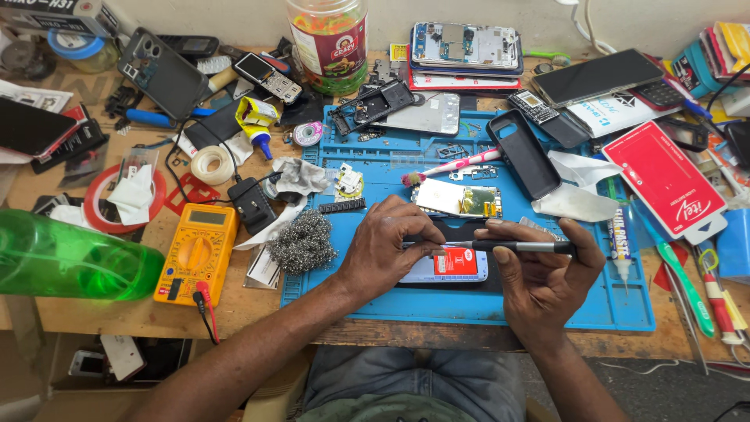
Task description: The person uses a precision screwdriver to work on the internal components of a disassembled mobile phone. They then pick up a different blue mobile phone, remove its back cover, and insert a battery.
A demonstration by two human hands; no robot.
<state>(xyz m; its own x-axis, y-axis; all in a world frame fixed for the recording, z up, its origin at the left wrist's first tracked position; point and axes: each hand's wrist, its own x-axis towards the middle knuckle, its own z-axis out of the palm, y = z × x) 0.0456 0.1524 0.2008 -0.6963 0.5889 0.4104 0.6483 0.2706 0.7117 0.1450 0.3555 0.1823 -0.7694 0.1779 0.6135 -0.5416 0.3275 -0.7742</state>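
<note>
Denim-clad knees sit lowest in the view, under the edge of the wooden desk (94,312); just above them both forearms reach onto a blue work mat (625,309); between the hands lies an opened phone (447,266), flat on the mat near its front edge, with a red patch on its pale inside; the left hand (387,250) presses down on the phone's left end, fingers (414,215) curled together over it; the right hand (543,273) has its fingers clamped on a dark screwdriver (516,247), held level, tip pointing left over the phone; just behind the phone rests a small circuit board (461,201) with a gold patch, and beyond that a pink brush (453,166); a black phone case (523,154) lies tilted to the right of the board; left of the mat a wad of steel wool (303,242) touches its edge; further left stands a yellow multimeter (195,254), and a green plastic bottle (70,262) lies on its side at the desk's left end.
</note>
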